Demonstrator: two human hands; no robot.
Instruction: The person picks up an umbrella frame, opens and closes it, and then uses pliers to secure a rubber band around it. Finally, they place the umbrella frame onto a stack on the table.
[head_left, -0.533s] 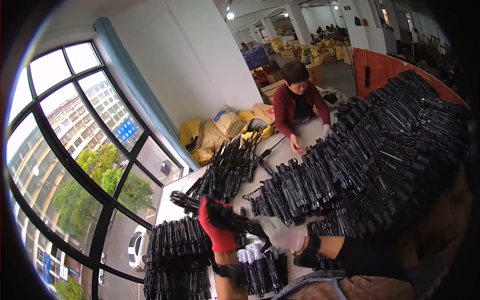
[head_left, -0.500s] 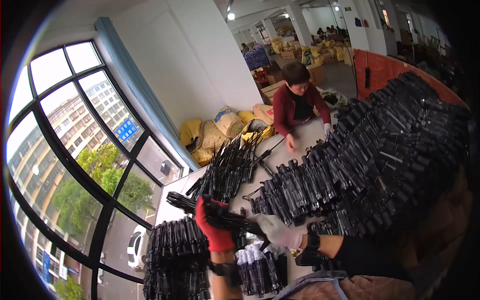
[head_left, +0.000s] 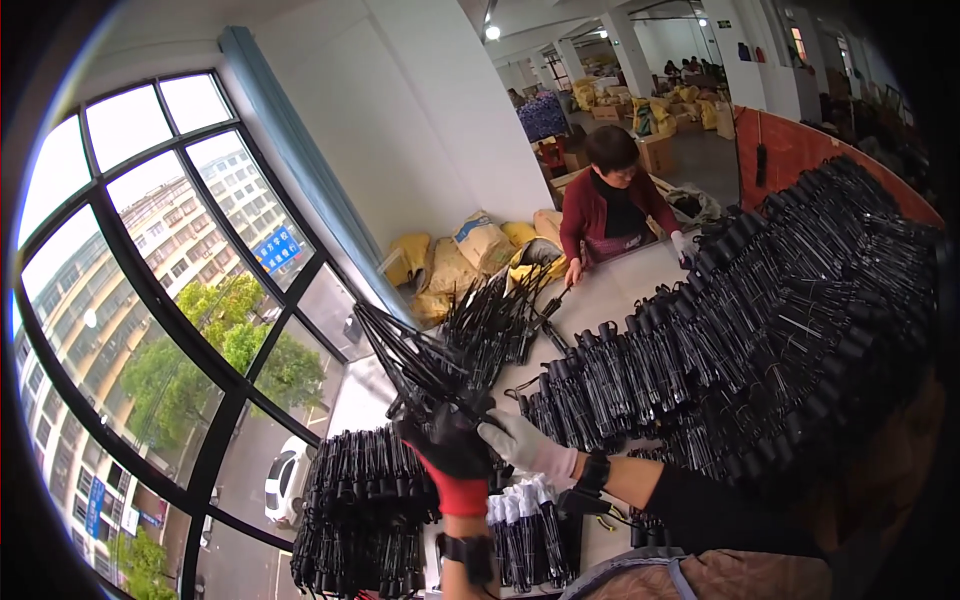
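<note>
A black folding umbrella frame (head_left: 402, 350), its thin ribs fanned out toward the window, is held up over the table. My left hand (head_left: 447, 462), in a red glove with a black palm, wraps round its lower part. My right hand (head_left: 525, 443), in a whitish glove, closes on the same frame near its lower end; my fingertips are partly hidden. Just beyond lies a heap of loose black umbrella frames (head_left: 500, 320). Below my left hand are stacked rows of folded umbrella frames (head_left: 360, 500), beside a group with white tops (head_left: 522, 535).
A large bank of black umbrella frames (head_left: 740, 310) covers the table's right side. Across the table (head_left: 625, 283) a co-worker (head_left: 612, 200) in a dark red top handles a frame. Yellow sacks (head_left: 450, 270) lie by the wall, and a tall window (head_left: 190, 330) stands at left.
The umbrella frame has swung more upright and its ribs have spread out from a tight bundle. My left hand has turned and lowered slightly. The co-worker's hand has drawn back. The whole view has shifted.
</note>
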